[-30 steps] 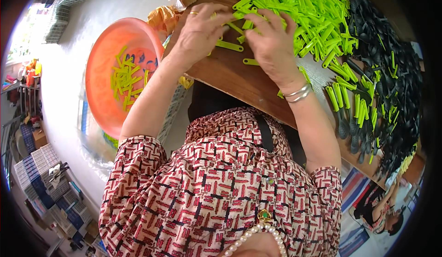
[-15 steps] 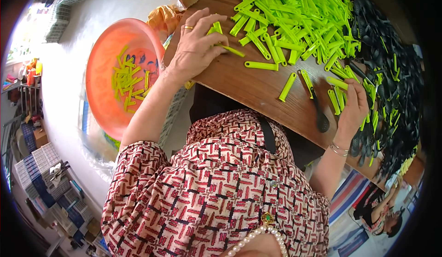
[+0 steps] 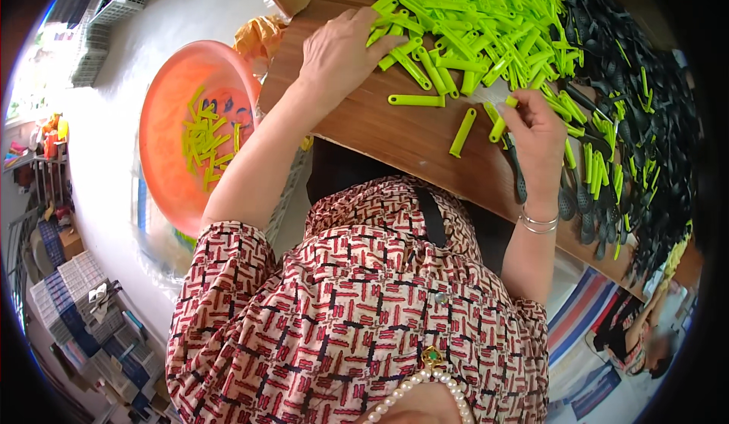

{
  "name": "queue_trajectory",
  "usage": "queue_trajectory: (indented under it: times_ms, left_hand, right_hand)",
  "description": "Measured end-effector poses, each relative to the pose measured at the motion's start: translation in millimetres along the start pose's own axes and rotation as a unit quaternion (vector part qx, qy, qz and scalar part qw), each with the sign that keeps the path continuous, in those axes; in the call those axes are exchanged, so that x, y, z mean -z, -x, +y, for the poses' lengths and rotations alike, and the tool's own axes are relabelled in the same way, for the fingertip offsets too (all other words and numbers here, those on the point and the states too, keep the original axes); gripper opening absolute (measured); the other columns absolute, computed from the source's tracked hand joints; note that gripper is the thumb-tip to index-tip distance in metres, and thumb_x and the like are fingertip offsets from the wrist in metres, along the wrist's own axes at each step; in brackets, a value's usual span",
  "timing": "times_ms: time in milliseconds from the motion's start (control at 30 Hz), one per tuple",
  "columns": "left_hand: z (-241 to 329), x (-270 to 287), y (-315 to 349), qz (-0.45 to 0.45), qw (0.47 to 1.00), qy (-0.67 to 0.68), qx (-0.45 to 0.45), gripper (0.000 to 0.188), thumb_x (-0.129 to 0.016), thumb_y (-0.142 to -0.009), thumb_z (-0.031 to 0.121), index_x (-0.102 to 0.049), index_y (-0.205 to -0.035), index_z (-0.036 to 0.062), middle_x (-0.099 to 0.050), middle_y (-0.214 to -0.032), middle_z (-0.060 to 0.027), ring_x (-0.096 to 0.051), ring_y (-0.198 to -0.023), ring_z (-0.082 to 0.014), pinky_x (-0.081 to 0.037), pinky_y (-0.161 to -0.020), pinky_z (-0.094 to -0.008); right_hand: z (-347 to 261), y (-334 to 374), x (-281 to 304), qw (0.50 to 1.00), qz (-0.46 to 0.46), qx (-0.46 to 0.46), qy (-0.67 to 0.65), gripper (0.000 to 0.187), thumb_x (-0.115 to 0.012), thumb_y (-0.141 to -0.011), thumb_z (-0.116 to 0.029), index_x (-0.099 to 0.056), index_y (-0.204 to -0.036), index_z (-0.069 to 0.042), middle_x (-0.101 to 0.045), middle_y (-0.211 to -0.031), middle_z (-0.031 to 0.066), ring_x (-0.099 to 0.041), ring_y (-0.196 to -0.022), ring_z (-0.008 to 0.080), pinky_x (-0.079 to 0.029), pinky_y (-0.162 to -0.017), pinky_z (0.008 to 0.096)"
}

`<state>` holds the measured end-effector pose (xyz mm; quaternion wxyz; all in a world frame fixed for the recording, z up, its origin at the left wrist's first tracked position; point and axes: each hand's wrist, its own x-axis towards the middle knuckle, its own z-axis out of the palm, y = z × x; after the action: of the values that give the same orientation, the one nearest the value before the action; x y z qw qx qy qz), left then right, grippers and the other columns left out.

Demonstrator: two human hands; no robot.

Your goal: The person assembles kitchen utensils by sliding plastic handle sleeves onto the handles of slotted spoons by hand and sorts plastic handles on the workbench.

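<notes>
On the board: a wooden board [image 3: 395, 132] lay before me, heaped at its far side with green plastic handles [image 3: 486, 22].
Left hand: my left hand [image 3: 342, 52] rested palm-down at the near edge of that green heap, fingers spread over a few handles, gripping nothing that I could see.
Right hand: my right hand [image 3: 535, 132] was closed around a dark tool [image 3: 518, 175], with a green handle [image 3: 499, 124] pinched at the fingertips.
Black pile: black utensils [image 3: 645, 120] lay heaped to my right.
Basin: an orange basin [image 3: 163, 132] to my left held yellow-green pieces [image 3: 203, 137].
Handling: I judged the handles light, stiff and smooth, best pinched mid-shaft.
</notes>
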<state>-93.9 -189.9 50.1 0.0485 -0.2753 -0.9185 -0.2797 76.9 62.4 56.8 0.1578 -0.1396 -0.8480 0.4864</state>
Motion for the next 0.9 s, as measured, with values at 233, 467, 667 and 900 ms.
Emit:
queue_trajectory:
  times_ms: [233,467,667,900]
  left_hand:
    - [4.0,-0.1,-11.6,-0.016,0.996,-0.090,-0.002,0.033,-0.065,-0.096,0.038,-0.068,-0.114,0.0107,-0.073,-0.092,-0.0164,-0.069,-0.086,-0.0394,-0.052,-0.074,-0.0482]
    - [68.4,-6.3,57.8,-0.103,0.967,0.134,-0.188,0.021,-0.070,-0.094,0.020,-0.071,-0.111,0.0078,-0.061,-0.093,-0.0115,-0.064,-0.089,-0.0327,-0.052,-0.076,-0.0438]
    - [66.1,-30.0,68.4,-0.083,0.975,0.107,-0.178,0.023,-0.071,-0.090,0.006,-0.069,-0.113,0.0054,-0.060,-0.094,-0.0115,-0.063,-0.088,-0.0311,-0.051,-0.079,-0.0406]
    - [97.4,-45.3,43.4,-0.079,0.945,0.158,-0.275,0.019,-0.073,-0.089,0.010,-0.067,-0.107,0.0074,-0.065,-0.096,-0.0081,-0.062,-0.091,-0.0293,-0.047,-0.081,-0.0394]
  right_hand:
    - [-0.1,50.6,3.5,0.997,0.043,-0.029,-0.052,0.017,-0.078,-0.087,0.000,-0.069,-0.102,0.003,-0.067,-0.083,-0.0004,-0.058,-0.072,0.0045,-0.049,-0.068,0.0204]
    - [-0.7,80.1,-12.8,0.988,0.089,-0.048,-0.117,0.015,-0.076,-0.086,0.003,-0.074,-0.101,0.002,-0.070,-0.084,0.0091,-0.066,-0.073,0.0162,-0.051,-0.066,0.0268]
    - [16.5,72.9,-14.9,0.916,0.162,0.229,0.285,0.040,-0.078,-0.078,-0.002,-0.068,-0.117,-0.006,-0.065,-0.098,0.0101,-0.064,-0.083,0.0296,-0.052,-0.073,0.0393]
    - [25.4,75.4,3.4,0.932,0.166,0.136,0.291,0.030,-0.080,-0.077,-0.008,-0.070,-0.106,-0.007,-0.064,-0.102,0.0088,-0.060,-0.091,0.0304,-0.048,-0.080,0.0410]
